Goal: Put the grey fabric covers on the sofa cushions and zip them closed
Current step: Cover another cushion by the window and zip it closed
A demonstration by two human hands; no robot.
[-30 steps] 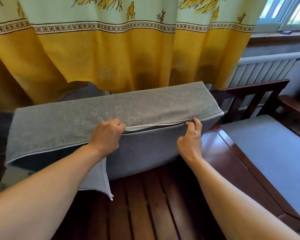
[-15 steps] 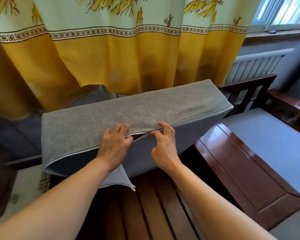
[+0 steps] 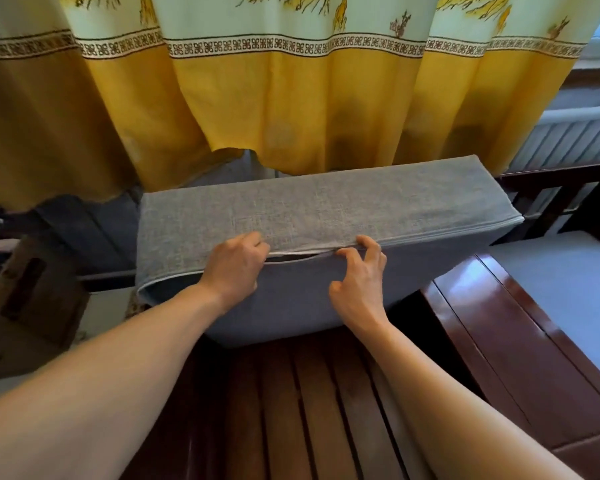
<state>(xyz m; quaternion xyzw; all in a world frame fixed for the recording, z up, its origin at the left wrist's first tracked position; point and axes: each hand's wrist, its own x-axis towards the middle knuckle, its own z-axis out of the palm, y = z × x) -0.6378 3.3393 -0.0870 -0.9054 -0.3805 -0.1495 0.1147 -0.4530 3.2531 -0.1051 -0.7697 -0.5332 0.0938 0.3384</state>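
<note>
A thick rectangular sofa cushion in a grey woven fabric cover [image 3: 326,209] stands on edge at twelve o'clock on the dark slatted wooden sofa seat [image 3: 312,410]. The left hand [image 3: 234,268] grips the cover's near seam with curled fingers. The right hand [image 3: 359,275], at three o'clock of it, pinches the same seam, where a short gap gapes between the two hands.

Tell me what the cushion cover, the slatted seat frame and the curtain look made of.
Cushion cover: grey woven fabric, matte, probably linen-like; a coarse crosshatch weave shows. Slatted seat frame: dark reddish-brown wood, apparently varnished; the flat panel on the right throws glossy highlights. Curtain: thin printed cloth, yellow below a patterned band; it hangs in soft folds. Exact fibres cannot be told.
</note>
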